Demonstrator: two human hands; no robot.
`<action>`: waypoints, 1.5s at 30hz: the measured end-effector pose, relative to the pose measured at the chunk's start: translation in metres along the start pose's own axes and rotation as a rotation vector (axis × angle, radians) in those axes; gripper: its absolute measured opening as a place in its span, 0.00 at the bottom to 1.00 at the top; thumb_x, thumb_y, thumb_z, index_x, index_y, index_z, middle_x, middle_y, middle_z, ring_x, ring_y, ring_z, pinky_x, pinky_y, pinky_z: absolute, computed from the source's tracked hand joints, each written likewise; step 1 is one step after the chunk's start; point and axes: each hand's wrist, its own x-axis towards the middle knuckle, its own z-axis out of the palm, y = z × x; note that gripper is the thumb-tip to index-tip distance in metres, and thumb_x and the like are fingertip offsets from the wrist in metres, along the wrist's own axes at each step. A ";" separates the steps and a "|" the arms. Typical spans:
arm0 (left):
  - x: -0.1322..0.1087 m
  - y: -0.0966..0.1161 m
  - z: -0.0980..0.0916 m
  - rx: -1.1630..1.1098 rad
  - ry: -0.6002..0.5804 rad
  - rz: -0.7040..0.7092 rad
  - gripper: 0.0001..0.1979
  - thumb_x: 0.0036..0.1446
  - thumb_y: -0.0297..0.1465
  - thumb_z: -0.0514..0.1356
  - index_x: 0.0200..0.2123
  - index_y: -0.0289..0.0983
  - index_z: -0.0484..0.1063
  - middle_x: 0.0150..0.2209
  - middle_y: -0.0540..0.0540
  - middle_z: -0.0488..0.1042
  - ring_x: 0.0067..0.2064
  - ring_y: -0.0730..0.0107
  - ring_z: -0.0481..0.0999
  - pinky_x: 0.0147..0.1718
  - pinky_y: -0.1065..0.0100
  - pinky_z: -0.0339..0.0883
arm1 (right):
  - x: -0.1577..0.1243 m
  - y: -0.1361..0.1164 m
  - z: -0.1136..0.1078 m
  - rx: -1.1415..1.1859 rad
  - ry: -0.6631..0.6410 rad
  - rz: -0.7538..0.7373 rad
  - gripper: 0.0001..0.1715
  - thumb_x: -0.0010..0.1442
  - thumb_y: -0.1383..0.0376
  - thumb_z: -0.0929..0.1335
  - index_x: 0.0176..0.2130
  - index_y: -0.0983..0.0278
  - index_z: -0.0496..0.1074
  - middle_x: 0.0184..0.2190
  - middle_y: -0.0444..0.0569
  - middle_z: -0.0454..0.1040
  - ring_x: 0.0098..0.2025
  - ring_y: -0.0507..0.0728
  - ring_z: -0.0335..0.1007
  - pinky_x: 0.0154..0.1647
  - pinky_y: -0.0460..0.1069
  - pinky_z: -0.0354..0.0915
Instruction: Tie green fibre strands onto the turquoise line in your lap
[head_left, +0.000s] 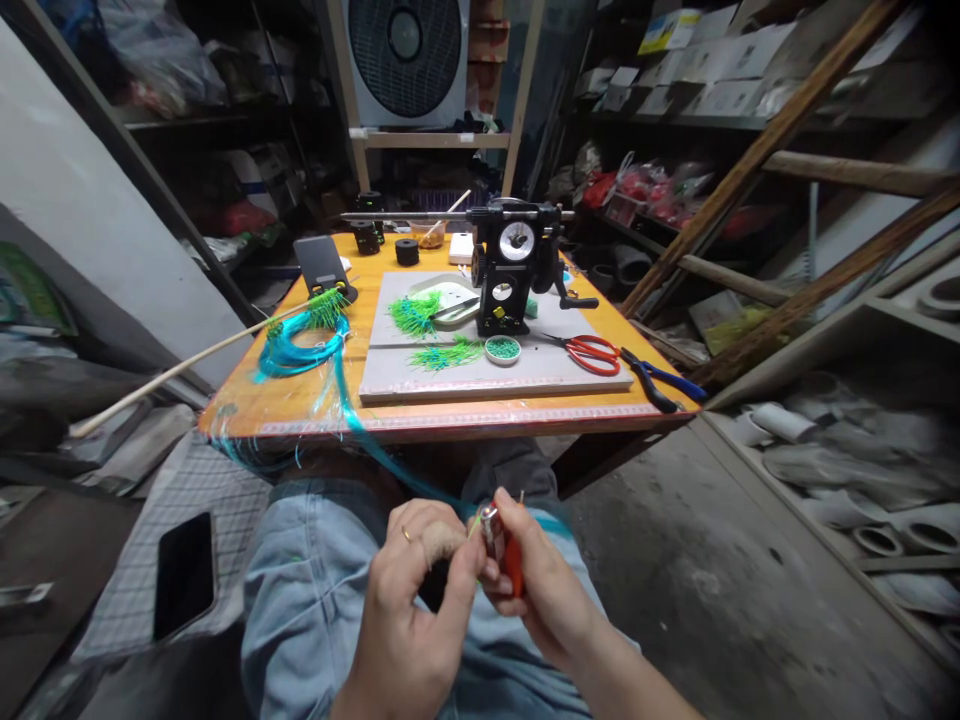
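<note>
Right hand grips a lighter; left hand pinches a teal strand. Green-tipped pieces lie finished on the counter; much strand seems left.

my left hand and right hand meet low in front of me, fingertips touching. the left shows its back, thumb and forefinger pinched shut. the right curls closed, thumb on top. both forearms come up from below, wrists angled toward each other.
</note>
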 end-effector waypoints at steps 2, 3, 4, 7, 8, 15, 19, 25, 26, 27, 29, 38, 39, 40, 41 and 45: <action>-0.001 0.000 -0.001 0.002 0.017 -0.001 0.12 0.64 0.21 0.54 0.29 0.39 0.68 0.30 0.48 0.72 0.37 0.65 0.70 0.39 0.61 0.63 | 0.002 -0.003 -0.006 -0.174 0.041 -0.102 0.39 0.60 0.34 0.58 0.26 0.65 0.68 0.18 0.39 0.55 0.18 0.46 0.40 0.14 0.41 0.37; -0.002 0.000 -0.001 0.000 0.026 -0.001 0.11 0.64 0.21 0.54 0.29 0.39 0.67 0.30 0.48 0.71 0.38 0.64 0.70 0.39 0.61 0.63 | 0.004 -0.007 -0.011 -0.347 0.096 -0.218 0.42 0.63 0.35 0.53 0.28 0.65 0.70 0.19 0.39 0.55 0.17 0.46 0.42 0.14 0.41 0.40; -0.002 0.000 -0.001 -0.003 0.034 -0.004 0.11 0.64 0.22 0.54 0.29 0.40 0.67 0.30 0.48 0.70 0.38 0.64 0.70 0.39 0.61 0.63 | 0.006 -0.013 -0.017 -0.541 0.167 -0.357 0.44 0.66 0.38 0.48 0.30 0.65 0.71 0.19 0.40 0.56 0.17 0.48 0.44 0.14 0.42 0.43; -0.004 0.000 -0.002 -0.024 0.045 -0.005 0.12 0.64 0.22 0.54 0.28 0.40 0.66 0.30 0.48 0.70 0.38 0.63 0.69 0.39 0.61 0.63 | 0.014 -0.039 -0.043 -0.986 0.361 -0.712 0.40 0.70 0.44 0.48 0.38 0.64 0.75 0.24 0.46 0.65 0.23 0.53 0.58 0.20 0.46 0.56; -0.004 0.000 -0.003 -0.033 0.046 -0.003 0.12 0.64 0.22 0.54 0.28 0.40 0.66 0.29 0.48 0.69 0.38 0.63 0.70 0.38 0.62 0.63 | 0.017 -0.049 -0.053 -1.063 0.396 -0.772 0.33 0.70 0.45 0.54 0.41 0.62 0.77 0.29 0.49 0.69 0.28 0.55 0.63 0.25 0.47 0.59; -0.004 -0.002 -0.007 -0.118 0.037 -0.001 0.12 0.65 0.24 0.53 0.27 0.39 0.65 0.28 0.48 0.68 0.35 0.64 0.70 0.36 0.63 0.64 | 0.047 -0.096 -0.099 -1.585 0.405 -0.993 0.19 0.65 0.61 0.67 0.55 0.55 0.76 0.42 0.55 0.72 0.47 0.66 0.64 0.51 0.60 0.60; -0.003 -0.005 -0.006 -0.182 0.072 0.008 0.13 0.66 0.27 0.53 0.26 0.39 0.66 0.25 0.48 0.68 0.33 0.64 0.70 0.34 0.63 0.63 | 0.047 -0.095 -0.100 -1.727 0.434 -1.094 0.21 0.66 0.66 0.66 0.57 0.55 0.74 0.57 0.58 0.67 0.59 0.71 0.56 0.60 0.68 0.54; 0.000 -0.007 -0.012 -0.103 -0.098 0.053 0.13 0.66 0.25 0.52 0.28 0.40 0.65 0.25 0.48 0.70 0.34 0.64 0.73 0.37 0.62 0.65 | -0.006 -0.085 -0.056 -1.430 0.262 -1.265 0.23 0.67 0.71 0.62 0.57 0.55 0.70 0.45 0.54 0.68 0.44 0.60 0.70 0.41 0.53 0.70; -0.001 -0.007 -0.013 -0.084 -0.118 0.051 0.13 0.66 0.25 0.52 0.27 0.40 0.64 0.26 0.48 0.70 0.34 0.63 0.73 0.38 0.62 0.65 | -0.017 -0.085 -0.044 -1.386 0.147 -1.202 0.22 0.66 0.72 0.63 0.55 0.56 0.71 0.43 0.52 0.68 0.41 0.58 0.70 0.38 0.51 0.70; -0.001 -0.006 -0.012 -0.067 -0.125 0.045 0.13 0.66 0.25 0.52 0.27 0.40 0.64 0.26 0.48 0.70 0.35 0.63 0.73 0.38 0.62 0.65 | -0.027 -0.084 -0.032 -1.376 0.027 -1.127 0.21 0.64 0.72 0.64 0.54 0.57 0.71 0.41 0.52 0.67 0.40 0.57 0.70 0.37 0.49 0.70; -0.002 -0.003 -0.010 -0.048 -0.122 0.024 0.13 0.66 0.26 0.52 0.27 0.40 0.64 0.27 0.48 0.70 0.35 0.64 0.72 0.39 0.62 0.65 | -0.042 -0.084 -0.012 -1.409 -0.153 -1.014 0.24 0.59 0.75 0.66 0.53 0.59 0.71 0.43 0.52 0.68 0.41 0.57 0.70 0.38 0.49 0.70; -0.007 0.009 -0.011 -0.049 -0.136 -0.092 0.10 0.66 0.30 0.55 0.29 0.40 0.66 0.31 0.47 0.72 0.38 0.62 0.71 0.42 0.62 0.64 | -0.047 -0.071 0.005 -1.460 -0.206 -0.943 0.12 0.55 0.76 0.66 0.38 0.63 0.70 0.42 0.52 0.70 0.41 0.58 0.66 0.37 0.52 0.66; -0.008 0.007 -0.013 -0.066 -0.120 -0.117 0.08 0.66 0.32 0.55 0.33 0.40 0.68 0.34 0.47 0.73 0.40 0.61 0.72 0.42 0.62 0.64 | -0.047 -0.068 0.004 -1.412 -0.168 -0.942 0.11 0.56 0.76 0.66 0.38 0.62 0.70 0.42 0.51 0.70 0.41 0.58 0.67 0.38 0.51 0.66; -0.009 0.005 -0.014 -0.091 -0.098 -0.146 0.06 0.66 0.33 0.55 0.38 0.41 0.70 0.37 0.46 0.74 0.42 0.60 0.73 0.43 0.62 0.65 | -0.046 -0.064 0.003 -1.359 -0.118 -0.940 0.09 0.57 0.75 0.66 0.37 0.62 0.69 0.41 0.51 0.69 0.41 0.57 0.67 0.39 0.51 0.66; -0.010 0.003 -0.015 -0.125 -0.073 -0.172 0.07 0.67 0.34 0.53 0.42 0.42 0.71 0.39 0.45 0.75 0.44 0.60 0.74 0.45 0.62 0.65 | -0.045 -0.060 0.002 -1.307 -0.065 -0.935 0.08 0.58 0.74 0.66 0.37 0.62 0.69 0.40 0.50 0.69 0.40 0.57 0.67 0.39 0.51 0.67; -0.010 0.000 -0.013 -0.248 0.006 -0.221 0.08 0.66 0.33 0.55 0.46 0.43 0.71 0.41 0.47 0.74 0.45 0.63 0.74 0.46 0.66 0.66 | -0.042 -0.042 -0.001 -1.182 0.096 -0.897 0.06 0.60 0.71 0.66 0.35 0.60 0.69 0.39 0.48 0.68 0.36 0.55 0.68 0.39 0.50 0.67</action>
